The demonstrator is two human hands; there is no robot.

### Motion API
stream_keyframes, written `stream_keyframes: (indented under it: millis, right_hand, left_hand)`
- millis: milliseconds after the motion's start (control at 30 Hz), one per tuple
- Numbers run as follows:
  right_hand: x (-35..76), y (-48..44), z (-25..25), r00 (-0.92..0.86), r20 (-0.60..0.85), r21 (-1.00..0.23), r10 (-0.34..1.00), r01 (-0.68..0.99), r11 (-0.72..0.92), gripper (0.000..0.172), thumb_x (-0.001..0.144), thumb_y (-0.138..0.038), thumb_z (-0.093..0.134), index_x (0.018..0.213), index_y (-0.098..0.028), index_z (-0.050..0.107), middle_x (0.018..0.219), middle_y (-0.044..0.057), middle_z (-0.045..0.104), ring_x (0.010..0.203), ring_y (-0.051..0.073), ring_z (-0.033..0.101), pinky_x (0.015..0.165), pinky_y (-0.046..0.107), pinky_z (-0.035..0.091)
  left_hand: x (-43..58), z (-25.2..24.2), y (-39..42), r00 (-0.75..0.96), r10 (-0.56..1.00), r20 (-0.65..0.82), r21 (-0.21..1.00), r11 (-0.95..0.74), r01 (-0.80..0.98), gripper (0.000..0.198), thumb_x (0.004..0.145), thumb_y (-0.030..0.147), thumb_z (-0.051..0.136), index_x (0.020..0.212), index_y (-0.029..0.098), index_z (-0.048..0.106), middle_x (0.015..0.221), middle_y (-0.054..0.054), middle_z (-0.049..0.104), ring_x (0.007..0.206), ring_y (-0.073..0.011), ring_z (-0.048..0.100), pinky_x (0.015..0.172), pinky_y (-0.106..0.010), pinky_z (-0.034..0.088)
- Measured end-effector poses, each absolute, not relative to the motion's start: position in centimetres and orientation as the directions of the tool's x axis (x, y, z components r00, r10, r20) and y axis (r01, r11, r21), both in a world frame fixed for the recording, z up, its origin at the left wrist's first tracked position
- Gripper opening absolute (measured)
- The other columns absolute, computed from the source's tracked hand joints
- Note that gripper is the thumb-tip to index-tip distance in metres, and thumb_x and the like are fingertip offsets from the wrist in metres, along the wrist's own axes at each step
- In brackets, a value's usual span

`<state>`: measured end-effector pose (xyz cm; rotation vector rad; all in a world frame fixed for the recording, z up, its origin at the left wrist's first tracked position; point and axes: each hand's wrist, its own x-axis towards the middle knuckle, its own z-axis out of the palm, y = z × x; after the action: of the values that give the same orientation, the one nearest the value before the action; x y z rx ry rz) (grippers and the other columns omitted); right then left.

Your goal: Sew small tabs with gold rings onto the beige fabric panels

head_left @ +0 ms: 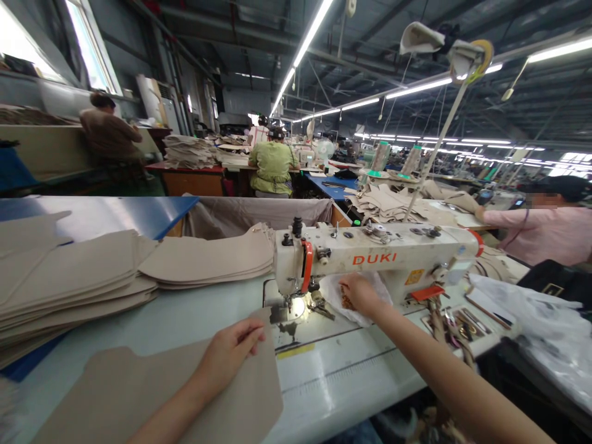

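Observation:
My left hand [235, 345] lies on a flat beige panel [252, 394], its fingers curled in towards the thumb; whether something small is inside them is hidden. Under the arm of a white sewing machine [342, 250] marked DUKI, my right hand [358, 293] reaches into a white plastic bag [380, 293]. Small brown pieces [345, 300] lie in the bag at my right fingertips, which are bent together. What they pinch is too small to tell. The panel's upper right corner is close to the machine's needle plate [296, 306].
Stacks of beige panels [69, 271] fill the table's left and back. To the right are a tray of small tools [467, 324] and a clear plastic bag [541, 308]. A thread stand pole [437, 145] rises behind the machine. Co-workers sit farther off, one in pink [546, 225] at right.

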<state>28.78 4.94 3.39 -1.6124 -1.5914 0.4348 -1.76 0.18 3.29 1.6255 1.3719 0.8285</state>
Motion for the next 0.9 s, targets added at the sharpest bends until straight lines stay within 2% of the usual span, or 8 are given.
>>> stream_keyframes:
  millis: [100, 167, 267, 333, 433, 500, 633, 900]
  right_hand:
    - [28.5, 3.8, 3.3, 0.138, 0.229, -0.825, 0.964, 0.554, 0.116, 0.014, 0.08, -0.029, 0.064, 0.08, -0.016, 0.065, 0.082, 0.004, 0.066, 0.074, 0.017, 0.062, 0.068, 0.031, 0.05]
    - [28.1, 2.4, 3.5, 0.136, 0.192, -0.884, 0.972, 0.455, 0.111, 0.017, 0.072, -0.032, 0.069, 0.072, -0.016, 0.065, 0.069, 0.003, 0.067, 0.065, 0.018, 0.062, 0.06, 0.029, 0.049]
    - [26.9, 0.1, 3.9, 0.119, 0.131, -0.953, 0.984, 0.29, 0.091, 0.029, 0.068, -0.042, 0.07, 0.078, -0.015, 0.067, 0.07, 0.004, 0.068, 0.064, 0.018, 0.064, 0.058, 0.029, 0.05]
    - [25.6, -1.4, 4.2, 0.094, 0.027, -0.999, 0.995, 0.038, 0.023, 0.034, 0.063, -0.042, 0.075, 0.081, -0.015, 0.067, 0.075, 0.005, 0.07, 0.069, 0.017, 0.066, 0.064, 0.03, 0.052]
    - [23.4, -3.1, 4.5, 0.016, -0.161, -0.918, 0.987, -0.369, -0.144, 0.033, 0.055, -0.033, 0.083, 0.078, -0.016, 0.066, 0.078, 0.004, 0.07, 0.074, 0.016, 0.067, 0.067, 0.026, 0.053]
    - [22.0, -3.7, 4.4, -0.028, -0.223, -0.853, 0.974, -0.478, -0.209, 0.032, 0.054, -0.028, 0.085, 0.076, -0.016, 0.065, 0.078, 0.003, 0.071, 0.073, 0.014, 0.067, 0.066, 0.023, 0.053]
    - [19.6, -4.0, 3.4, -0.088, -0.251, -0.805, 0.964, -0.534, -0.258, 0.033, 0.054, -0.029, 0.085, 0.075, -0.017, 0.062, 0.08, 0.003, 0.071, 0.076, 0.013, 0.068, 0.068, 0.02, 0.052]
    - [14.2, -1.9, 0.7, -0.005, -0.088, -0.949, 0.996, -0.303, -0.085, 0.041, 0.053, -0.049, 0.078, 0.069, -0.019, 0.054, 0.069, 0.001, 0.067, 0.067, 0.018, 0.065, 0.062, 0.029, 0.05]
  left_hand:
    - [-1.9, 3.0, 0.3, 0.192, 0.981, -0.019, 0.905, -0.065, 0.42, 0.03, 0.066, 0.043, 0.053, 0.078, 0.019, 0.067, 0.057, 0.002, 0.062, 0.055, -0.018, 0.057, 0.06, -0.027, 0.045]
    - [-2.0, 2.7, 0.3, 0.2, 0.98, -0.014, 0.906, -0.073, 0.416, 0.03, 0.067, 0.043, 0.053, 0.079, 0.019, 0.067, 0.059, 0.002, 0.063, 0.056, -0.0178, 0.057, 0.061, -0.027, 0.045]
    - [-2.1, 2.3, 0.4, 0.224, 0.975, -0.007, 0.903, -0.09, 0.419, 0.029, 0.07, 0.042, 0.053, 0.079, 0.018, 0.067, 0.06, 0.001, 0.063, 0.057, -0.0176, 0.057, 0.061, -0.027, 0.044]
    - [-2.1, 2.1, 0.3, 0.238, 0.971, -0.001, 0.907, -0.099, 0.409, 0.027, 0.071, 0.041, 0.053, 0.077, 0.018, 0.066, 0.063, 0.001, 0.064, 0.058, -0.0172, 0.057, 0.061, -0.027, 0.044]
    - [-2.1, 2.0, 0.2, 0.256, 0.967, 0.007, 0.92, -0.106, 0.376, 0.024, 0.071, 0.039, 0.054, 0.074, 0.018, 0.066, 0.066, 0.0, 0.065, 0.058, -0.0166, 0.056, 0.061, -0.027, 0.045]
    - [-2.1, 2.1, 0.1, 0.264, 0.964, 0.014, 0.93, -0.11, 0.351, 0.022, 0.071, 0.037, 0.055, 0.073, 0.018, 0.065, 0.066, 0.0, 0.064, 0.059, -0.0164, 0.057, 0.061, -0.027, 0.045]
    - [-2.1, 2.2, -0.3, 0.256, 0.966, 0.026, 0.945, -0.108, 0.309, 0.02, 0.07, 0.037, 0.058, 0.071, 0.018, 0.064, 0.064, 0.0, 0.065, 0.058, -0.0163, 0.057, 0.059, -0.026, 0.045]
    - [-2.1, 2.1, -0.7, 0.287, 0.957, 0.029, 0.969, -0.098, 0.229, 0.019, 0.071, 0.035, 0.06, 0.07, 0.017, 0.062, 0.06, 0.0, 0.063, 0.055, -0.0144, 0.055, 0.057, -0.025, 0.044]
